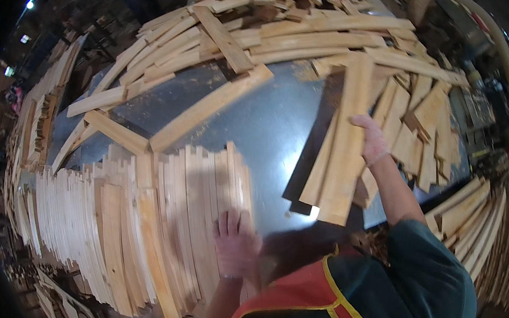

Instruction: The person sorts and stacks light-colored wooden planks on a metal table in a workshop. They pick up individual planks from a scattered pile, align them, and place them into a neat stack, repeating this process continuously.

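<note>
My right hand [372, 140], in a pale glove, grips a long pale wooden slat [347, 143] and lifts it at a slant over the grey metal table [263, 127]. One or two more slats lie under it. My left hand [236, 240], also gloved, rests flat with fingers spread on the near end of a neat row of upright-stacked slats [150, 226] at the table's near left. A loose heap of slats [291, 31] covers the far and right side of the table.
A single long slat [212, 107] lies diagonally across the table's middle. More slat stacks [484, 222] sit low at the right. A ribbed dust hose [504, 52] curves down the far right. Further wood piles [33, 120] line the left.
</note>
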The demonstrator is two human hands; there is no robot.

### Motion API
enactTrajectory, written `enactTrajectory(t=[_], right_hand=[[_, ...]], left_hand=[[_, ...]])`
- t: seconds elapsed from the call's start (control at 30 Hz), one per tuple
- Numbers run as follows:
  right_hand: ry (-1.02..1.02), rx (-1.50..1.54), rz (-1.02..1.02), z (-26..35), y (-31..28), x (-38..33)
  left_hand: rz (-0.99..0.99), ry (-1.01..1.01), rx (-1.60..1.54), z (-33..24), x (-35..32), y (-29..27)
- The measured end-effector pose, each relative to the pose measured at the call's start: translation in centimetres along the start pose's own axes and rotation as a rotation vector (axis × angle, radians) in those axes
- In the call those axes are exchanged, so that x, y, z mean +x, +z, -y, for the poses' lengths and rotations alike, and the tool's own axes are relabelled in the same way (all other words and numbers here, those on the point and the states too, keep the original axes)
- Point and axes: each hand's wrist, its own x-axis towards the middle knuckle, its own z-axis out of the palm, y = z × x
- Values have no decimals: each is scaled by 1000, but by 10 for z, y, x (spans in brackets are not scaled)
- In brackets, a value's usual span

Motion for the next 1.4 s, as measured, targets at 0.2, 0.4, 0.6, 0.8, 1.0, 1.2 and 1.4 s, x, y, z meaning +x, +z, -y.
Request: enactTrajectory(t=[0.2,0.4,0.6,0.8,1.0,1.2,1.4], right_hand=[[-124,-404,-110,-126,45,-87],[170,-598,154,-243,98,-173],[-106,-1063,287,-174,38,-106],[-566,-1864,-667,-2,-32,2],[-263,-1693,-903,-7,-74,0],[-137,-1778,-769,-70,-29,-77],[-56,-1645,-793,-62,-57,-98]], left_hand=[[32,24,-60,10,-14,1],[-96,29,-2,15,-27,15],[-49,34,72,-20,-44,29],[-15,43,18,-30,-31,11],[113,-39,21,-38,-24,8],[102,-1,68,-41,-26,0],[35,35,68,-35,-35,11]])
